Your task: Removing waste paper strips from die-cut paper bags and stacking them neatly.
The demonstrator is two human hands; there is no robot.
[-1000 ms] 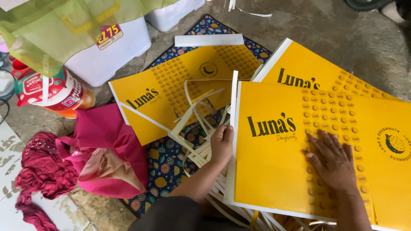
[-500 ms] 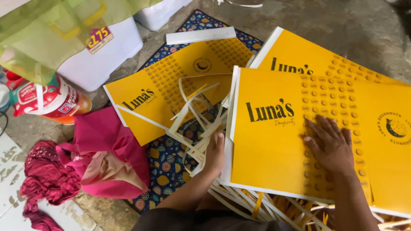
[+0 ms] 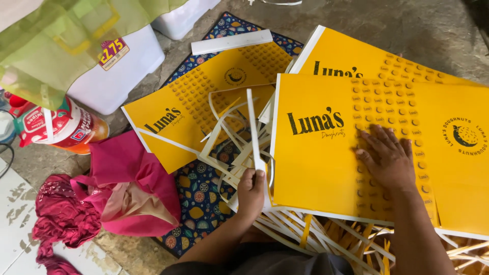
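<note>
We see the left hand now lifting a white paper strip (pinched upright), freed from the yellow sheet. The right hand stays pressed flat, fingers spread, at centre right.

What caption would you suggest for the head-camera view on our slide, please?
Left hand pinches a white paper strip beside a yellow printed sheet pressed flat by the right hand.

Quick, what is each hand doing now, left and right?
Left hand: closed, holding a white paper strip that stands upward.
Right hand: open, flat on the top yellow printed sheet, holding nothing.
</note>
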